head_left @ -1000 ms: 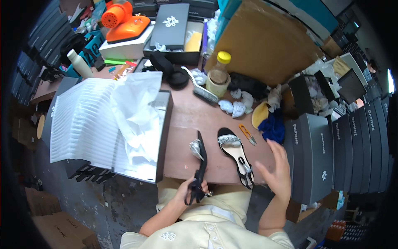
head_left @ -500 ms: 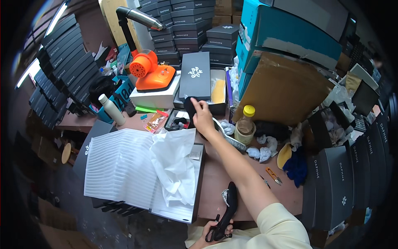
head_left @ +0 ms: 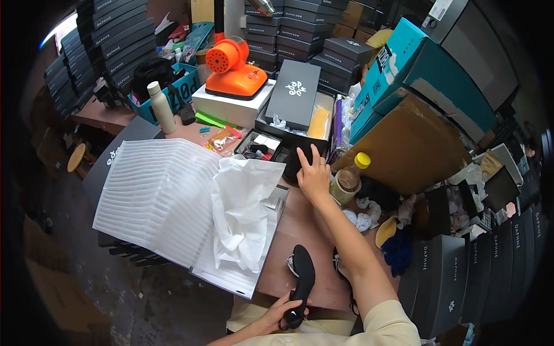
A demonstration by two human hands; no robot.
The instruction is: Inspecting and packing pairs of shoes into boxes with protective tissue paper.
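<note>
Left hand (head_left: 283, 309): you gripped one sandal (head_left: 304, 277), right of the foam-draped shoebox (head_left: 228, 279).
Right hand (head_left: 314, 180): fingertips splayed, past its far corner; hold unclear.

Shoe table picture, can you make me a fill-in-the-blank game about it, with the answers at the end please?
1. The left hand holds a ____ sandal.
2. The orange machine stands on a ____ box.
3. The bottle has a cap coloured ____.
4. The right hand is farther from the person's body than the ____ hand.

Missing words: black, white, yellow, left.
</note>
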